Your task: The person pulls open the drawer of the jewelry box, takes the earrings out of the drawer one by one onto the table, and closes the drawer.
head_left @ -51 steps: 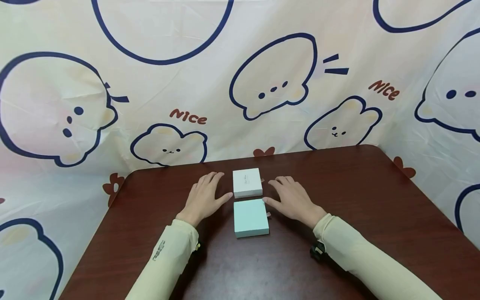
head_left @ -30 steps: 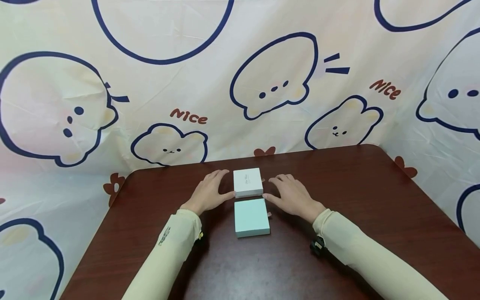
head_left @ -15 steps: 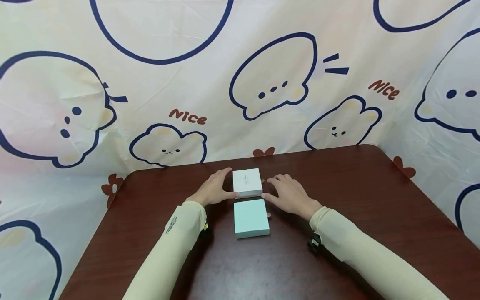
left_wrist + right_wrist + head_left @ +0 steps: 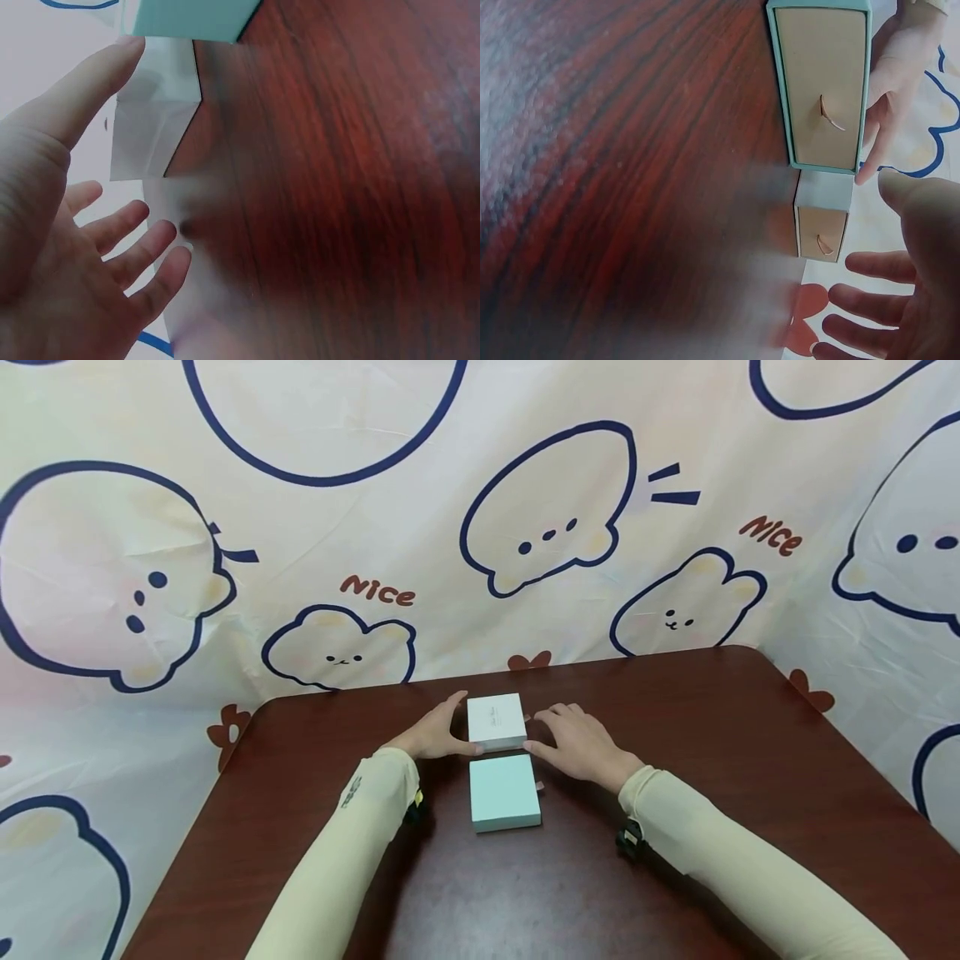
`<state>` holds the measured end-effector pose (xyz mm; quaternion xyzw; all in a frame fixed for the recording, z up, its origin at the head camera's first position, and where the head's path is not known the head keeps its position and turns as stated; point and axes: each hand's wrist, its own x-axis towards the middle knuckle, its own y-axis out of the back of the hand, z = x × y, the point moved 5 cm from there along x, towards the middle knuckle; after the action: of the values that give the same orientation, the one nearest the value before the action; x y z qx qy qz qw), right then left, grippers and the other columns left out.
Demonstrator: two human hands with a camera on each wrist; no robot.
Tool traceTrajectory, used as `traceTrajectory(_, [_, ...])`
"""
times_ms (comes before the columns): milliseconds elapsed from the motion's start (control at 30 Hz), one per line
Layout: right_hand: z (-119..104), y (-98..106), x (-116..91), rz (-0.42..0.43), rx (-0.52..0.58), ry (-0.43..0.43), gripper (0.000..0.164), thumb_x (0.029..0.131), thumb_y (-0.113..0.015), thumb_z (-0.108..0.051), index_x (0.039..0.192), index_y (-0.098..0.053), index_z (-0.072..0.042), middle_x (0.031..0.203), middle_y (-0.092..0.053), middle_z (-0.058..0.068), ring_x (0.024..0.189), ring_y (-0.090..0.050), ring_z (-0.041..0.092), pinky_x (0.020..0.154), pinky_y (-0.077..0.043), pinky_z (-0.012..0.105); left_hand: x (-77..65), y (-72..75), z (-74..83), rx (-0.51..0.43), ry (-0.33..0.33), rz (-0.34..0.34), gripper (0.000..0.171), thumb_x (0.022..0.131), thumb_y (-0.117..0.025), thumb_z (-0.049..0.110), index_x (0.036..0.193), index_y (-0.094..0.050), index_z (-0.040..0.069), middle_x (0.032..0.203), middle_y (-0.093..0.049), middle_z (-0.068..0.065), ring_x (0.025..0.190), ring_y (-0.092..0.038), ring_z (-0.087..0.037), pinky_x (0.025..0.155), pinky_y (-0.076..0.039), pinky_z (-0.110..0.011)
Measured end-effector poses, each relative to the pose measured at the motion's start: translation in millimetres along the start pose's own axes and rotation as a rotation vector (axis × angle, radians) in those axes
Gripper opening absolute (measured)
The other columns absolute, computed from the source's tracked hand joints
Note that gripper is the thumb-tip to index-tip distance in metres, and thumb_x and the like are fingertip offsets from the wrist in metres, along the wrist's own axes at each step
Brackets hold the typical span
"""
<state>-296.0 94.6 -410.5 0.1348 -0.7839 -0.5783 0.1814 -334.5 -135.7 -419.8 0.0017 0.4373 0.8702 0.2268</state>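
Observation:
A white box [image 4: 497, 720] with small script on its lid lies flat on the table, just behind a mint-green box [image 4: 504, 792]. My left hand [image 4: 431, 735] is at the white box's left side. Its thumb reaches across the box's front; whether it touches is unclear, and the fingers spread apart from the box in the left wrist view. To the right of the white box is my right hand [image 4: 581, 743], fingers loosely bent and holding nothing. In the right wrist view, both the mint drawer front [image 4: 821, 82] and the white box's drawer front [image 4: 821, 232] carry a small ribbon pull.
A dark reddish-brown wooden table [image 4: 480, 893] bears both boxes. Behind it and at both sides hangs a pale cloth [image 4: 420, 527] printed with blue-outlined cartoon figures. Dark cameras sit at both wrists, under cream sleeves [image 4: 337, 852].
My left hand has shifted right and its thumb now lies across the white box's front. The right hand has barely moved. Both boxes stay in place.

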Motion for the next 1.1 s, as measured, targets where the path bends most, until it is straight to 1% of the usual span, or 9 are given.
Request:
traceTrajectory(67, [-0.2,0.5,0.6,-0.003,0.002,0.0,0.059,0.099,-0.058,-0.052,0.138,-0.06,-0.008,0.138,-0.061,0.016,0.126,-0.056,0.034,0.099,-0.051,0.05,0.9,0.0,-0.4,-0.007,0.007,-0.012,0.108,0.087,-0.079,0.037,0.164,-0.007,0.012,0.166,-0.024,-0.019,0.153,-0.028,-0.036,0.119,-0.031,-0.056])
traceTrajectory(233, [0.3,0.7,3.2,-0.014,0.022,-0.009,0.059,0.099,-0.059,-0.051,0.138,-0.059,-0.006,0.138,-0.06,0.017,0.126,-0.056,0.034,0.101,-0.05,0.05,4.6,-0.5,-1.4,-0.016,0.001,-0.023,0.106,0.087,-0.08,0.034,0.163,-0.009,0.012,0.166,-0.024,-0.019,0.152,-0.029,-0.036,0.119,-0.03,-0.056])
traceTrajectory(400, [1.7,1.6,6.6,-0.022,0.045,-0.02,0.059,0.099,-0.059,-0.049,0.138,-0.059,-0.005,0.138,-0.06,0.018,0.125,-0.057,0.034,0.103,-0.049,0.05,9.3,-1.1,-1.4,-0.022,-0.004,-0.025,0.106,0.086,-0.081,0.032,0.163,-0.011,0.013,0.165,-0.026,-0.019,0.151,-0.031,-0.036,0.118,-0.032,-0.057])
traceTrajectory(600, [5.8,0.3,10.7,-0.023,0.065,-0.029,0.059,0.1,-0.059,-0.048,0.138,-0.059,-0.003,0.136,-0.062,0.018,0.125,-0.058,0.034,0.103,-0.049,0.05,12.6,-3.6,-2.8,-0.055,-0.013,-0.028,0.105,0.086,-0.081,0.031,0.163,-0.013,0.012,0.165,-0.026,-0.018,0.151,-0.031,-0.036,0.118,-0.032,-0.056])
traceTrajectory(867, [5.9,-2.9,15.1,-0.046,0.086,-0.038,0.058,0.1,-0.06,-0.045,0.138,-0.058,-0.002,0.133,-0.064,0.018,0.122,-0.06,0.032,0.104,-0.049,0.049,14.5,-4.5,-6.9,-0.071,-0.029,-0.017,0.103,0.085,-0.082,0.03,0.162,-0.016,0.01,0.163,-0.03,-0.019,0.148,-0.035,-0.036,0.116,-0.035,-0.056])
traceTrajectory(1100, [11.0,-9.5,21.8,-0.063,0.155,-0.055,0.055,0.1,-0.061,-0.042,0.137,-0.059,-0.001,0.131,-0.066,0.017,0.122,-0.062,0.031,0.105,-0.049,0.049,17.8,-5.7,-11.2,-0.057,-0.006,-0.003,0.104,0.083,-0.084,0.031,0.161,-0.018,0.013,0.162,-0.034,-0.017,0.147,-0.038,-0.036,0.115,-0.036,-0.054])
